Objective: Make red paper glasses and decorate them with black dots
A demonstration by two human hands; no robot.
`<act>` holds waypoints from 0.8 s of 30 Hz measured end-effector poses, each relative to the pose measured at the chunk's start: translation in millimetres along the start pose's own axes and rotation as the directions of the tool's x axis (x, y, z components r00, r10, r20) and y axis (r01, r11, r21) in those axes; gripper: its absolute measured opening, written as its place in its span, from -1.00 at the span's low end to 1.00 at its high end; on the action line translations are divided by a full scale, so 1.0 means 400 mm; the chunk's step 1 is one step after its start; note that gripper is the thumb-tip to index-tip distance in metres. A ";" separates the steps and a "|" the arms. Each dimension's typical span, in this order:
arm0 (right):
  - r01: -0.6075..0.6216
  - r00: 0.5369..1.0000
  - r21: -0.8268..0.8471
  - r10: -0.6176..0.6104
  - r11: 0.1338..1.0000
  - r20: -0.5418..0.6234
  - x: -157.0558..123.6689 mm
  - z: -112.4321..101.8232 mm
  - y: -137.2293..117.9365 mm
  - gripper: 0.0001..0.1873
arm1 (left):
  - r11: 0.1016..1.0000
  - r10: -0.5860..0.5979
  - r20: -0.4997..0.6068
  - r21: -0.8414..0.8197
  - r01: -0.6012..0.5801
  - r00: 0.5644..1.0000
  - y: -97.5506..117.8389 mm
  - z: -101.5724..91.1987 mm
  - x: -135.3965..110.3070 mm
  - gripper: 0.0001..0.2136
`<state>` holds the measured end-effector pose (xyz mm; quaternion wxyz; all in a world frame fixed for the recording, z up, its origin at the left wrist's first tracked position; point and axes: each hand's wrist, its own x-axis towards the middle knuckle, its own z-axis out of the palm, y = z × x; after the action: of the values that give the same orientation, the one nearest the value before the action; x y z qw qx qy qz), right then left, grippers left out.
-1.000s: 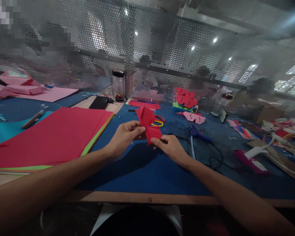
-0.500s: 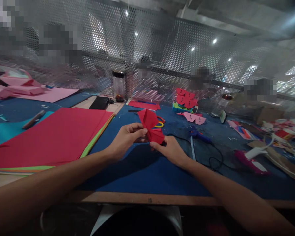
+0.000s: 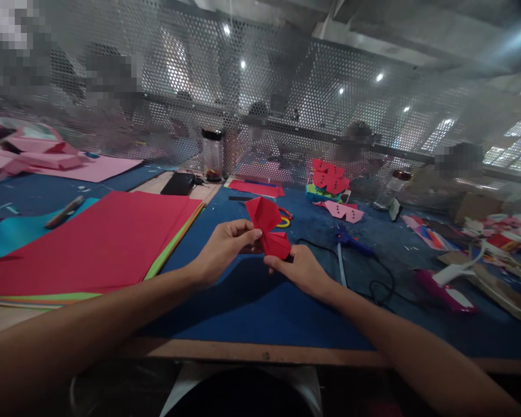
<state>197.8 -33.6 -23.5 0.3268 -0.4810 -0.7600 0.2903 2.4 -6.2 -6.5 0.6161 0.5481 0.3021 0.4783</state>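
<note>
A folded red paper piece, pinched at the middle like a bow, is held above the blue mat. My left hand grips its left side with fingers closed near the middle crease. My right hand pinches its lower right part from below. Both hands hover near the centre of the mat.
A stack of red and green paper sheets lies at the left. Finished red and pink bows sit at the back, near a jar and a black phone. A blue glue gun with cable lies right; scraps clutter the far right. Mesh screen behind.
The lower half of the red paper has been folded up and compressed, so the piece is shorter. My right hand shifted slightly up and inward under it.
</note>
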 end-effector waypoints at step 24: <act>-0.048 0.998 0.193 0.040 0.980 0.047 0.009 -0.004 0.016 -0.41 | 1.000 -0.005 -0.042 0.010 0.006 0.999 -0.001 -0.010 0.010 -0.82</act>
<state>201.2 -27.7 -26.5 0.3492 -0.4572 -0.7241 0.3804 0.4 -0.7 -7.1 0.6082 0.5401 0.3188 0.4866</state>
